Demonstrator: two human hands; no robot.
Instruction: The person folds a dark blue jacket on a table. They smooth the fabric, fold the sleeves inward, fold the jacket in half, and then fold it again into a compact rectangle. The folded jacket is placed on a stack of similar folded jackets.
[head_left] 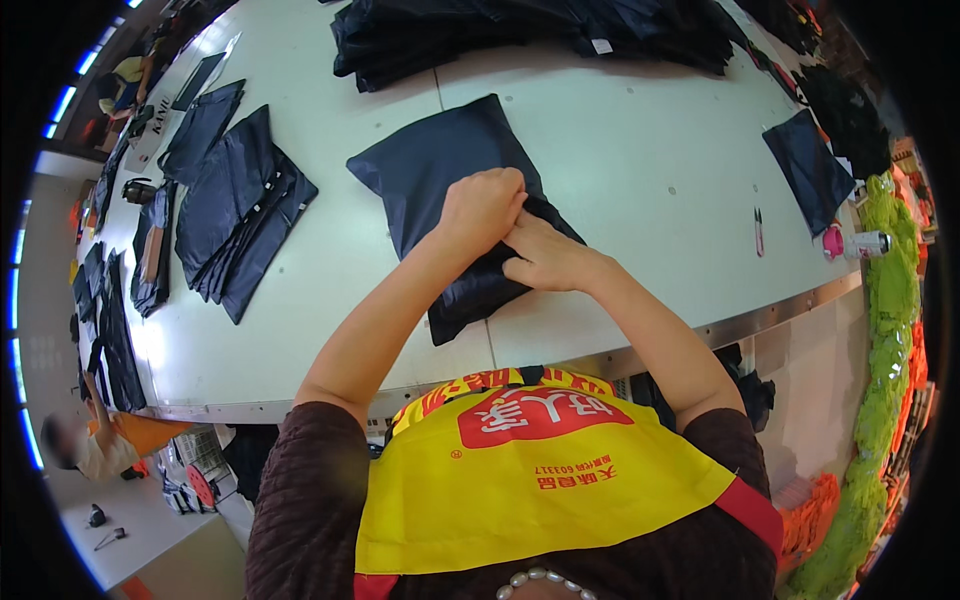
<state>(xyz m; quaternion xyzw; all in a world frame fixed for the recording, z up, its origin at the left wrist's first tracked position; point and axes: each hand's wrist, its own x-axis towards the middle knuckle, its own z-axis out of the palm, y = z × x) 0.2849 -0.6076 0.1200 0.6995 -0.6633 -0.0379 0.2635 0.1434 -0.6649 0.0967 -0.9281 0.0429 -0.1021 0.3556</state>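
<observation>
A dark navy folded fabric piece [430,165], shaped like a flat pouch, lies slantwise on the white table before me. My left hand [483,208] is closed in a fist on its right part, fingers curled down onto the cloth. Against it, my right hand [550,256] pinches the same fabric near its right edge, its fingertips partly hidden by the left hand. Below the hands the cloth is creased and bunched. What the fingertips grip exactly is hidden.
A fanned pile of similar dark pieces [235,215] lies left on the white table [630,180]. A large dark fabric stack [530,35] runs along the far side. Small pink-handled thread snips [758,232], a can [868,244] and another dark piece [810,170] are at right.
</observation>
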